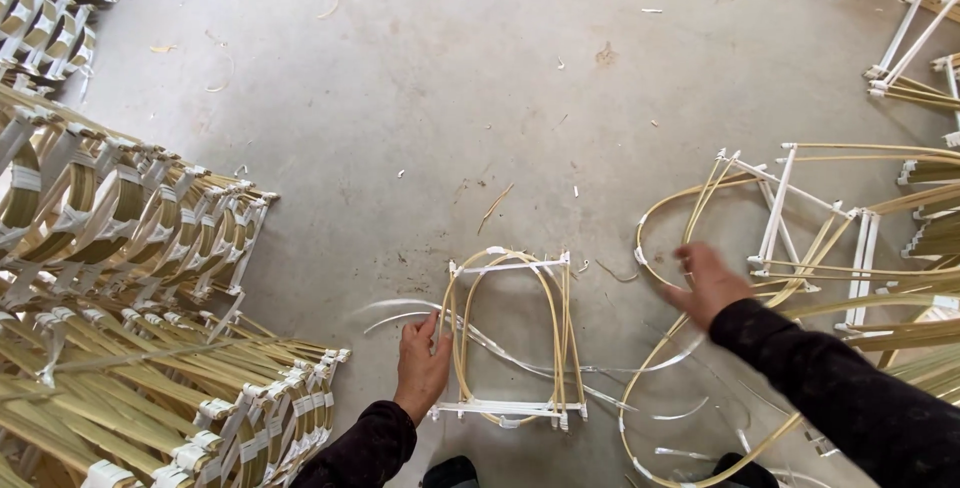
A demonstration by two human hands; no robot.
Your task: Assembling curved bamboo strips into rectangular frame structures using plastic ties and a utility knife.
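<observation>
A small frame [520, 266] of bent bamboo strips and white crossbars lies on the concrete floor in front of me. My left hand [421, 364] rests on its left side, fingers curled around a bamboo strip. Thin white binding strips [520, 360] trail across the frame toward the right. My right hand [706, 280] hovers, blurred, fingers spread, over loose bamboo loops [655, 223] and other white-barred frames [812, 216] to the right. It holds nothing that I can see. Both arms wear dark sleeves.
Stacks of finished bamboo frames [130, 238] fill the left side and near-left corner. More frames [915, 38] lie at the far right. Bamboo scraps [494, 205] dot the concrete floor [450, 78]. Dark shoe tips [450, 471] show at the bottom edge.
</observation>
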